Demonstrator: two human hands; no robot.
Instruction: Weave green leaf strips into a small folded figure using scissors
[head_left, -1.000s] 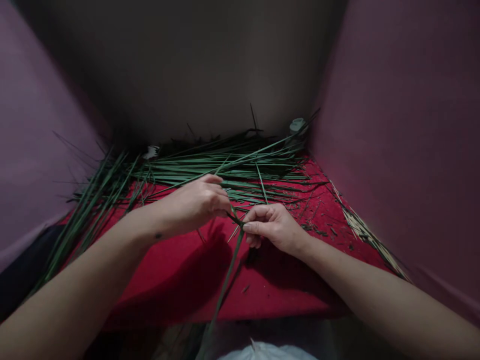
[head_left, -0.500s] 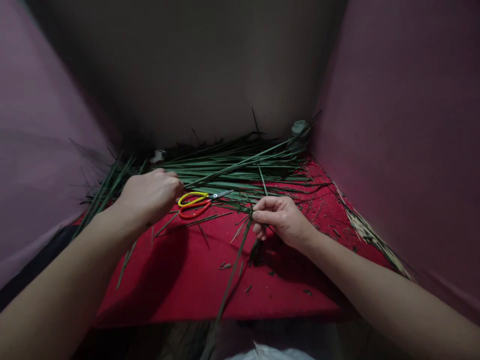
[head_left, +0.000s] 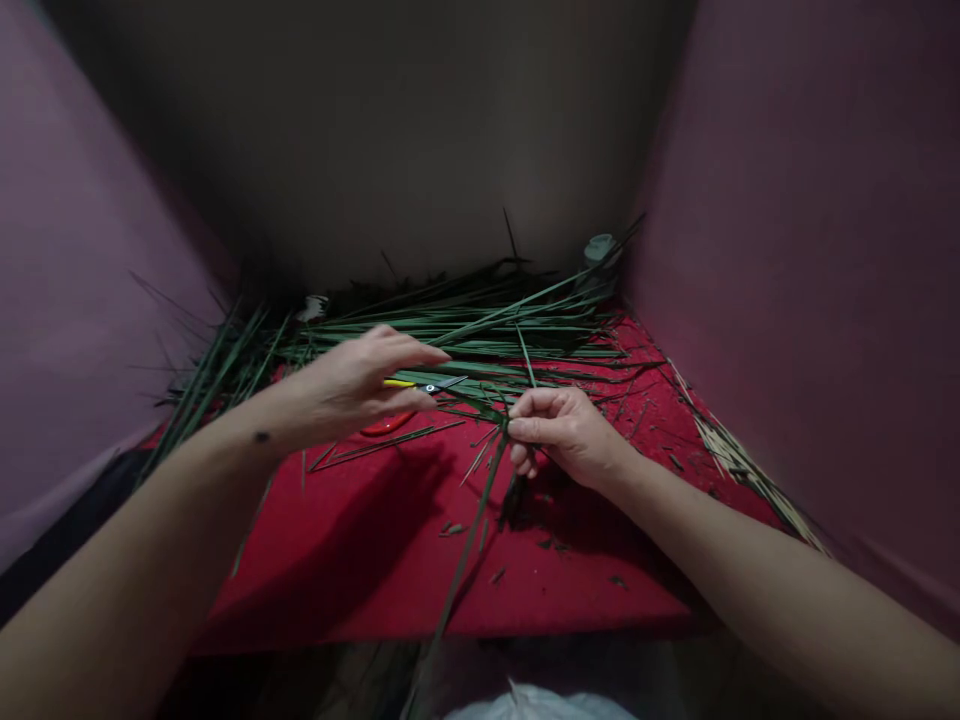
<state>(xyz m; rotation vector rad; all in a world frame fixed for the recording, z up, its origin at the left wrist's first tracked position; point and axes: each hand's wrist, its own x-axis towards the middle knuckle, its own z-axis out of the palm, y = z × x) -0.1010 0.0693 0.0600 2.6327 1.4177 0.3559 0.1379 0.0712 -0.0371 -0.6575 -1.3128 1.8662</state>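
Between thumb and fingers, my right hand (head_left: 559, 435) pinches a green leaf strip (head_left: 480, 505) where it is folded or knotted. One end of the strip trails down past the front table edge, and a darker bunched part hangs below the hand. My left hand (head_left: 367, 380) is in the air with thumb and fingers apart and nothing visible in it. Beneath and behind it lies a pair of scissors (head_left: 430, 388) with yellow and red handles, partly covered by the hand. Behind both hands spreads a heap of long green leaf strips (head_left: 450, 335).
A red cloth (head_left: 352, 590) covers the table, strewn with leaf scraps. Pale thin sticks (head_left: 739, 470) lie along the right edge. A whitish container (head_left: 600, 250) stands at the back right. Pink walls (head_left: 795, 250) close in both sides.
My left hand has moved right toward my right hand, and its closed fingers have opened, now covering part of the scissors. The right hand keeps its pinch on the leaf strip, almost unmoved.
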